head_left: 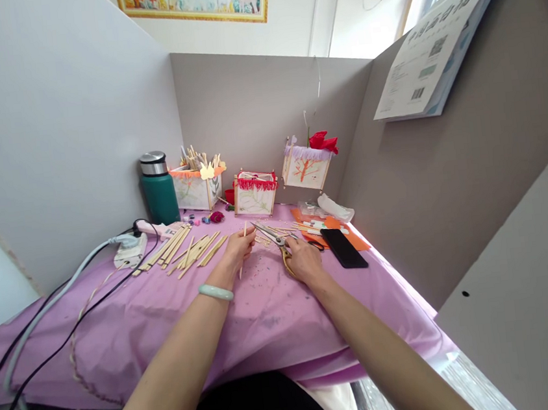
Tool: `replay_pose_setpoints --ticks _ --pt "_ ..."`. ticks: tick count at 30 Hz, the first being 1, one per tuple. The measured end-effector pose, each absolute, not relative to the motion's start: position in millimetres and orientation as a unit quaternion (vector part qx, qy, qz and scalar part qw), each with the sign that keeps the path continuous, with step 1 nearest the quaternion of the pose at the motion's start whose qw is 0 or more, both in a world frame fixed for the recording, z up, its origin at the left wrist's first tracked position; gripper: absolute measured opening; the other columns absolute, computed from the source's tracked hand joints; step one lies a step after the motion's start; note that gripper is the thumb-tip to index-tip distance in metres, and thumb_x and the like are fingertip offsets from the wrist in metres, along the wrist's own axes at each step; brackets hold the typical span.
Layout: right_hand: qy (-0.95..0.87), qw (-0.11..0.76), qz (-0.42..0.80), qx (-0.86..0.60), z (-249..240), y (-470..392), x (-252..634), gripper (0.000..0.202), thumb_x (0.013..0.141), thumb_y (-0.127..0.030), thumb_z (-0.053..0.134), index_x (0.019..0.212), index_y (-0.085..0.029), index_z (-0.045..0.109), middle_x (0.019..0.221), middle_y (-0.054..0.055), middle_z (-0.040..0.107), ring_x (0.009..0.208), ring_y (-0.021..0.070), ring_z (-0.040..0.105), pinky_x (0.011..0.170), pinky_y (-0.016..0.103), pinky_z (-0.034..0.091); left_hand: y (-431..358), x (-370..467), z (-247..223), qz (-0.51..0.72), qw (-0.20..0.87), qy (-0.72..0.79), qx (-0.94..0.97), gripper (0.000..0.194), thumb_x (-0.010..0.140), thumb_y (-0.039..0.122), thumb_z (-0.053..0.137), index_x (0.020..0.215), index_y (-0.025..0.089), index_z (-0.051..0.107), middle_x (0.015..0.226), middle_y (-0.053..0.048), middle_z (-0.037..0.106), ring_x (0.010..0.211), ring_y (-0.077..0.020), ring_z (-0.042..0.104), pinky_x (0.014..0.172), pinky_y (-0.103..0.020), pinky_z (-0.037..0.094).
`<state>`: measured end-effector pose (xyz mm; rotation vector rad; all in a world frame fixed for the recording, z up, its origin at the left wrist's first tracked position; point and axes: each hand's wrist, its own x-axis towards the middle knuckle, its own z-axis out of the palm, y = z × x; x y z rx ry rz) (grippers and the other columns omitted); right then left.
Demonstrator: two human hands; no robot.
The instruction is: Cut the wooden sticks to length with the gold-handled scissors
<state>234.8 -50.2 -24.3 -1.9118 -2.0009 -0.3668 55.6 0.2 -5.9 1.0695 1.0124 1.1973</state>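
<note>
In my left hand (240,250) a thin wooden stick (244,229) stands nearly upright, pinched between closed fingers, its lower end showing beneath the hand. My right hand (304,259) is wrapped round the gold handle of a pair of scissors (272,235). The blades are slightly parted and point up and left, close to the stick's upper end; whether they touch it I cannot tell. Left of my left hand lie several loose wooden sticks (195,252) on the pink tablecloth (269,303). Small cut bits are scattered on the cloth around the blades.
Along the back stand a green bottle (160,194), a box of sticks (197,190) and a red-fringed box (255,197). A purple-fringed box (308,167) hangs at the right. A black phone (344,248) lies beside orange paper (363,242). Cables run from a power strip (131,251) at left.
</note>
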Motion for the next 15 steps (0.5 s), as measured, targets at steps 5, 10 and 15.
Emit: replay_pose_setpoints --ticks 5,10,15 --pt "-0.709 0.164 -0.131 -0.673 -25.2 -47.6 236.4 0.033 0.095 -0.040 0.042 0.114 -0.023 0.063 0.104 0.008 0.070 0.092 0.0224 0.066 0.076 0.029 0.043 -1.1 54.5 -4.9 0.509 0.582 0.431 0.465 0.043 0.084 0.018 0.062 0.126 0.009 0.060 0.052 0.008 0.041 0.033 -0.0021 0.022 0.037 -0.019 0.011" --pt "-0.711 0.158 -0.123 -0.674 -25.0 -46.2 238.2 0.034 0.097 -0.040 0.039 0.110 -0.023 0.065 0.099 0.008 0.072 0.090 0.0211 0.066 0.075 0.028 0.042 -2.3 54.6 -4.3 0.506 0.580 0.427 0.475 0.043 0.085 0.017 0.060 0.128 0.009 0.061 0.053 0.008 0.041 0.033 -0.0017 0.022 0.037 -0.019 0.011" --pt "-0.706 0.166 -0.114 -0.679 -26.1 -46.2 238.8 0.033 0.097 -0.043 0.039 0.108 -0.026 0.065 0.097 0.005 0.073 0.087 0.0198 0.066 0.072 0.027 0.041 -3.3 56.2 -2.3 0.520 0.577 0.401 0.486 0.048 0.084 0.013 0.054 0.132 0.009 0.058 0.055 0.008 0.044 0.033 -0.0020 0.025 0.036 -0.019 0.015"
